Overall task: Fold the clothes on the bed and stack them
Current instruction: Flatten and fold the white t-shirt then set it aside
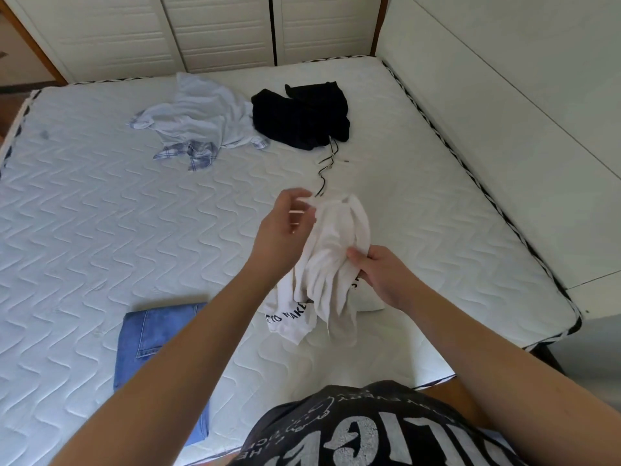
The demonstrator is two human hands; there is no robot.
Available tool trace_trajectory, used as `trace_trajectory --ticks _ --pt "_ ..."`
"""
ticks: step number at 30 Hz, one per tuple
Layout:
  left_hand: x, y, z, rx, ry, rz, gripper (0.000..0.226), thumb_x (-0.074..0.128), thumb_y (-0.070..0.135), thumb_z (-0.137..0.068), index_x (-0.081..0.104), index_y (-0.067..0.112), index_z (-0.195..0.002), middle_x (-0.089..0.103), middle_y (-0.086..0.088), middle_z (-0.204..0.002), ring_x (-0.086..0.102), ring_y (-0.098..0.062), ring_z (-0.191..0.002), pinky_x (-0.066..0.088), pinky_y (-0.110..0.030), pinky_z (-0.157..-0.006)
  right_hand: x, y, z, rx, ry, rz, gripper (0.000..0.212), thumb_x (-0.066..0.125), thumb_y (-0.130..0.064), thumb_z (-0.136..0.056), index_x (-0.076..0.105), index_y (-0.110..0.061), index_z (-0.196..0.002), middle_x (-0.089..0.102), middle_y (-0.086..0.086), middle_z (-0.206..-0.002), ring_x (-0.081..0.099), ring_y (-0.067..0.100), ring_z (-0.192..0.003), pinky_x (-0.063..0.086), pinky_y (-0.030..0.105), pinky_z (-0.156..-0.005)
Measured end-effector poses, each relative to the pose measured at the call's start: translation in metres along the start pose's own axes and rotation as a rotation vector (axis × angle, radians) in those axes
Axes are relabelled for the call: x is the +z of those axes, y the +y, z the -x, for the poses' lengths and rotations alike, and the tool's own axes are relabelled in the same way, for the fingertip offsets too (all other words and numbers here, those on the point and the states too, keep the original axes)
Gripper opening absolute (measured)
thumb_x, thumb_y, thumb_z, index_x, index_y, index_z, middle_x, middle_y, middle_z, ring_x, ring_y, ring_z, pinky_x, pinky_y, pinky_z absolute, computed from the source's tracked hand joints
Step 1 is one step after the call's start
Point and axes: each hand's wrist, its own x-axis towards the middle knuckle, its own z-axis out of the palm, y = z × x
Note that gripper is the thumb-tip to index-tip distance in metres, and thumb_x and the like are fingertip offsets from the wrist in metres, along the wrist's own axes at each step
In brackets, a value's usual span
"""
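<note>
Quilted bed below: I hold the limp, light white T-shirt above its near edge, left hand fingers pinching its top, right hand gripping mid-cloth; best held at shoulder seams.

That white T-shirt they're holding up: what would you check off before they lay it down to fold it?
1. Both hands have it: ok. The left hand pinches the top of the white T-shirt; the right hand grips it lower down.
2. Shirt spread flat: not ok. It hangs bunched in folds.
3. Clear mattress below: not ok, its printed hem lies there and the cord runs close behind.
4. Stack ready: ok, folded jeans lie near left.
5. Others waiting: the light blue shirt and black garment are unfolded.
6. Inside out? Cannot tell.
</note>
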Motion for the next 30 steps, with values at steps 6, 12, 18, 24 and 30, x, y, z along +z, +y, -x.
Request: trace_trajectory --ticks 6,12,18,24,30 --pt "0.030 -0.043 0.038 -0.107 -0.066 -0.144 0.007 0.062 0.031 -0.095 0.062 0.027 -0.101 0.065 0.018 -0.092 0.060 0.007 -0.085 0.047 -0.012 -0.072 0.008 -0.007 -0.002 0.003 -0.027 -0.204 0.026 0.048 -0.016 -0.102 0.065 -0.001 -0.113 0.070 0.013 -0.116 0.066 0.021 -0.111 0.052 0.030 -0.097" --pt "0.040 -0.052 0.042 -0.113 -0.153 -0.118 0.056 0.075 0.049 -0.080 0.052 0.026 -0.125 0.056 0.018 -0.115 0.057 0.002 -0.101 0.050 -0.015 -0.081 0.012 -0.011 -0.002 -0.014 -0.111 -0.182 0.032 0.049 -0.015 -0.102 0.062 0.007 -0.120 0.068 0.018 -0.119 0.065 0.026 -0.113 0.052 0.033 -0.098" --pt "0.030 -0.061 0.034 -0.104 -0.132 -0.225 0.020 0.065 0.026 -0.093 0.066 0.024 -0.112 0.068 0.013 -0.097 0.059 0.009 -0.074 0.039 -0.001 -0.066 0.013 -0.014 -0.004 -0.050 0.006 0.120 0.024 0.059 -0.025 -0.098 0.072 -0.006 -0.106 0.075 0.006 -0.102 0.071 0.017 -0.098 0.055 0.026 -0.088" --pt "0.001 -0.075 0.025 -0.200 -0.021 -0.244 0.036 0.050 0.010 -0.094 0.062 0.025 -0.124 0.064 0.012 -0.084 0.059 0.004 -0.070 0.042 -0.008 -0.061 0.004 -0.014 -0.005 -0.101 0.044 0.349 0.015 0.072 -0.019 -0.088 0.073 -0.014 -0.101 0.075 -0.005 -0.098 0.070 0.008 -0.092 0.053 0.016 -0.079" --pt "-0.029 -0.088 0.019 -0.445 0.035 0.094 0.045 0.042 0.000 -0.087 0.071 0.028 -0.106 0.071 0.000 -0.097 0.067 -0.022 -0.086 0.060 -0.039 -0.076 -0.008 -0.014 -0.003 -0.127 0.064 0.331 0.033 0.068 0.001 -0.085 0.072 -0.026 -0.103 0.073 -0.012 -0.091 0.067 0.005 -0.089 0.048 0.016 -0.084"
